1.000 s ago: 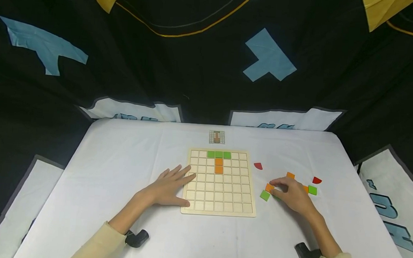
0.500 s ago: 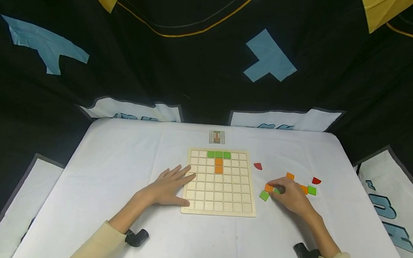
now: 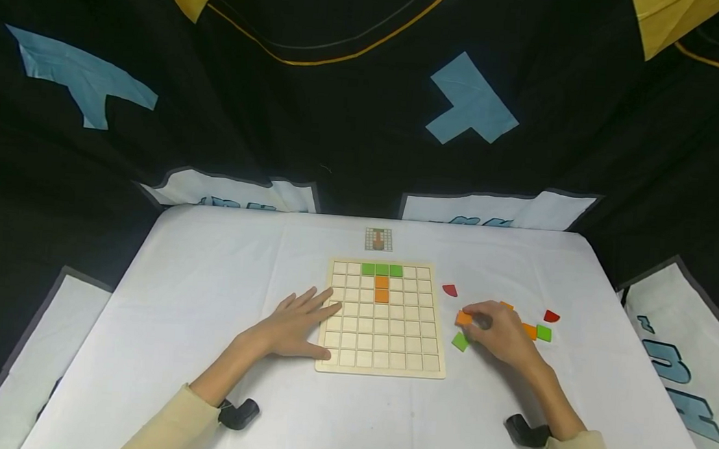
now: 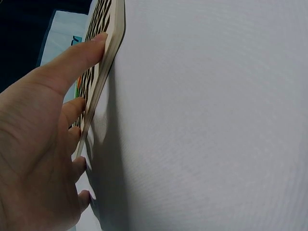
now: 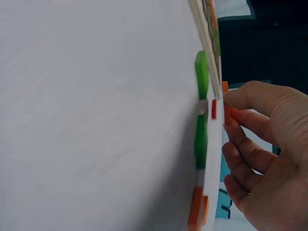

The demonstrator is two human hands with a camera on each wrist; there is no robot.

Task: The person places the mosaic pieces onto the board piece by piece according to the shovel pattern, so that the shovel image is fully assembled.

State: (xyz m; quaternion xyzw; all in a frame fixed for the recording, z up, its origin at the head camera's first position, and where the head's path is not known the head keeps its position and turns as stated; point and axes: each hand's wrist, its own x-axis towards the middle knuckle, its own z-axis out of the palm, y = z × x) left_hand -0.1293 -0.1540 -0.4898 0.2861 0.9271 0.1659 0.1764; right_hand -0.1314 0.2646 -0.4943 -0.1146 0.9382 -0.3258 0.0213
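L hand: fingers spread, palm down at the board's left side; thumb tip on the near-left corner of the board, index and middle tips at its left edge. Forearm angles in from lower left.

R hand: pinching an orange tile between thumb and index, the other fingers bent behind. Tile is off the board, just right of it, raised clear of the cloth per the wrist view. Forearm angles in from lower right.

Loose green tile lies near the R fingertips, toward the person. Red piece sits beyond the held tile, beside the board.
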